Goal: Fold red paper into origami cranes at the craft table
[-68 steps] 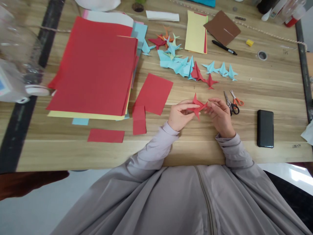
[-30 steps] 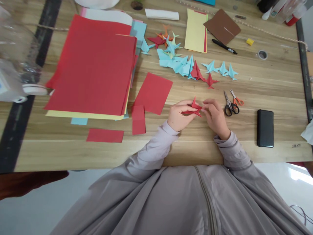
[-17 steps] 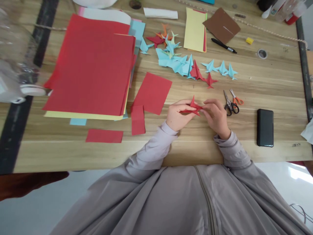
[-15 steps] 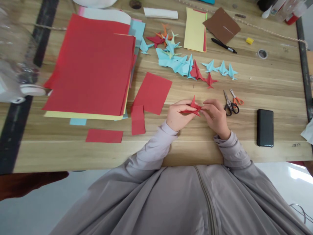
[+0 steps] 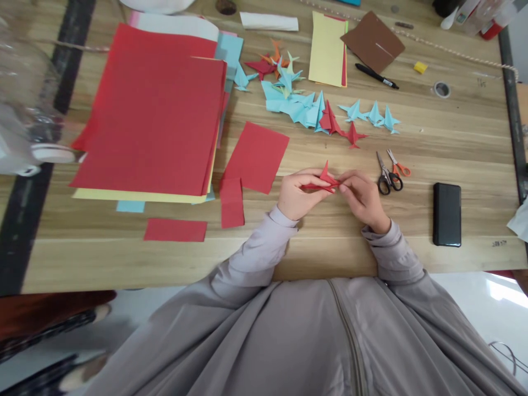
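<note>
A small folded red paper figure (image 5: 323,180) is pinched between both hands just above the wooden table (image 5: 289,247). My left hand (image 5: 297,195) grips its left end with curled fingers. My right hand (image 5: 363,199) pinches its right tip with thumb and forefinger. A red square sheet (image 5: 256,157) lies just left of my hands. A row of finished blue and red paper figures (image 5: 330,113) sits beyond them.
A big stack of red paper (image 5: 154,110) over yellow sheets fills the left. Scissors (image 5: 388,171) and a black phone (image 5: 446,214) lie to the right. A pen (image 5: 376,76), brown card (image 5: 373,41), yellow sheets (image 5: 328,49) and a tape roll (image 5: 441,89) lie at the back.
The red figure has been turned from spread upright to lying flat between the fingers, and my right hand has closed in on its tip. Since half a second ago, barely any movement.
</note>
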Action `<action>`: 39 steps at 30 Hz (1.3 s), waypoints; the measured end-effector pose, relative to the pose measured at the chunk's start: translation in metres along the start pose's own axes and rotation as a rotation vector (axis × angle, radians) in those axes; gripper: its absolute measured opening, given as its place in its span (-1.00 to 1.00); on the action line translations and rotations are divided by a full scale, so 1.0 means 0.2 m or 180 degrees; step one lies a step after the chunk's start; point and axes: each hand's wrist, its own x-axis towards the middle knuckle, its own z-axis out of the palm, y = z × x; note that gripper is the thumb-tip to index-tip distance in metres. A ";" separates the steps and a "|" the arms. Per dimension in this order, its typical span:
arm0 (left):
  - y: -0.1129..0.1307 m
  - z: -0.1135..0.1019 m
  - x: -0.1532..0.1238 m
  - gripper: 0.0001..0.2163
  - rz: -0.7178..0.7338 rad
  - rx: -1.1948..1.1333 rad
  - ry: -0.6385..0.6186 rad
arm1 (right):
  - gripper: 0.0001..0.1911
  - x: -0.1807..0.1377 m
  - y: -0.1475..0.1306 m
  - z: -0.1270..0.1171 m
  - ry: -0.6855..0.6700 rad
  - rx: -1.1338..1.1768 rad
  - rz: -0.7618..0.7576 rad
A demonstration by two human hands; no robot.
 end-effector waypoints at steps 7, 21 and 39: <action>0.01 0.00 0.00 -0.90 -0.0190 -0.0347 0.0017 | -0.78 -0.01 0.00 0.03 0.0305 0.1299 0.0921; 0.01 0.01 -0.01 -0.86 -0.0240 -0.0404 -0.0112 | -0.73 -0.01 0.00 0.06 0.0379 0.1700 0.1268; -0.01 0.02 0.00 -0.61 -0.0990 -0.0722 0.0348 | -0.73 -0.03 0.00 0.06 0.0226 0.1394 0.1402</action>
